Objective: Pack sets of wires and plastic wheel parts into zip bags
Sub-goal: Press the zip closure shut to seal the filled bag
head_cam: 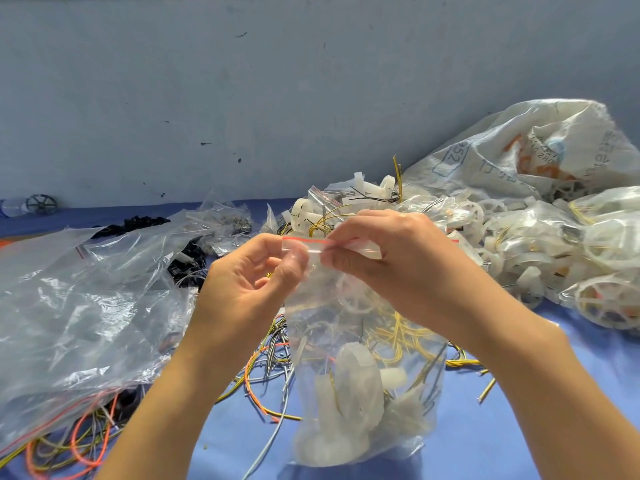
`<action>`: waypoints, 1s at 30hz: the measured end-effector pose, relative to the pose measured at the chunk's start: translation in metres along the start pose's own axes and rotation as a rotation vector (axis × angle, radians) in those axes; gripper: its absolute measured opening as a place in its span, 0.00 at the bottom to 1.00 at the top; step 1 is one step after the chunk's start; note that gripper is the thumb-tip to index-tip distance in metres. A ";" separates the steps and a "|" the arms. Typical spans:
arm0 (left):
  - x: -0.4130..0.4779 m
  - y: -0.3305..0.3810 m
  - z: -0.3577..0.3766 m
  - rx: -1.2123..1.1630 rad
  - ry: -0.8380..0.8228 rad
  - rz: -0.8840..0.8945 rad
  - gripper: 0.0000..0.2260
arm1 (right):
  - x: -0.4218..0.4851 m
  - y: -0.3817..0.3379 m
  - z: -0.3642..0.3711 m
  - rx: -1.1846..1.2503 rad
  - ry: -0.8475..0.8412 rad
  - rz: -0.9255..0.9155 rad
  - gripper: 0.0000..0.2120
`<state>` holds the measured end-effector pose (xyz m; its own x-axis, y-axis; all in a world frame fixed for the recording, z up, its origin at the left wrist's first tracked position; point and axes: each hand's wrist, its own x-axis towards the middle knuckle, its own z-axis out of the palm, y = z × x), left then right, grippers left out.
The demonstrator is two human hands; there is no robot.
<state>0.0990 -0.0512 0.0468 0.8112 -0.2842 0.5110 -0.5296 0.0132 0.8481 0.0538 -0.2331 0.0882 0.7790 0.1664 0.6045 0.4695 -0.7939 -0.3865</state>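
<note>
Zip bag (360,317) holds wheels (360,382) and wires (398,336), left hand (249,282), right hand (391,258) pinching its top.

Only the sack (502,133) at the far right carries print. On its left fold stands the number 352 (458,155) in dark blue, inside a rounded frame and turned on its side. Further right on the same sack are an orange mark (521,150), a few dark blue letters and a line of characters along the right edge. All of these are creased, tilted and too blurred to read.
</note>
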 end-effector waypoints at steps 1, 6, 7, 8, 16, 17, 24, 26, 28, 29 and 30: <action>0.000 0.001 0.001 0.004 -0.009 0.005 0.08 | 0.000 0.000 0.001 -0.005 0.006 -0.011 0.05; -0.002 0.006 0.003 0.004 -0.003 0.010 0.05 | 0.000 0.000 0.003 -0.028 0.017 -0.040 0.07; -0.002 0.005 0.002 0.009 0.014 -0.002 0.05 | 0.000 0.001 0.002 -0.026 0.015 -0.031 0.06; -0.001 0.005 0.001 0.013 0.031 -0.018 0.05 | -0.001 0.002 0.000 -0.024 0.012 -0.019 0.06; -0.002 0.011 0.002 -0.059 -0.074 -0.035 0.07 | -0.002 0.000 -0.004 -0.055 -0.011 -0.040 0.05; -0.002 0.011 0.002 -0.051 -0.084 -0.020 0.07 | -0.002 -0.001 -0.003 -0.062 -0.011 -0.057 0.06; -0.003 0.011 0.000 -0.068 -0.038 -0.057 0.03 | -0.003 0.005 -0.011 -0.025 -0.020 -0.037 0.04; -0.003 0.013 -0.001 -0.083 -0.072 -0.080 0.04 | -0.003 0.006 -0.012 -0.029 -0.023 -0.037 0.03; -0.003 0.017 -0.002 -0.102 -0.101 -0.092 0.04 | -0.003 0.005 -0.012 -0.034 -0.031 -0.052 0.04; -0.003 0.018 -0.002 -0.110 -0.107 -0.089 0.05 | -0.003 0.004 -0.011 -0.034 -0.037 -0.063 0.04; -0.003 0.019 -0.002 -0.114 -0.112 -0.083 0.05 | -0.003 0.003 -0.011 -0.036 -0.038 -0.076 0.05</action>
<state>0.0870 -0.0485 0.0612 0.8149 -0.3938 0.4252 -0.4252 0.0922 0.9004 0.0488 -0.2424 0.0926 0.7571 0.2489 0.6040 0.5135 -0.7984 -0.3146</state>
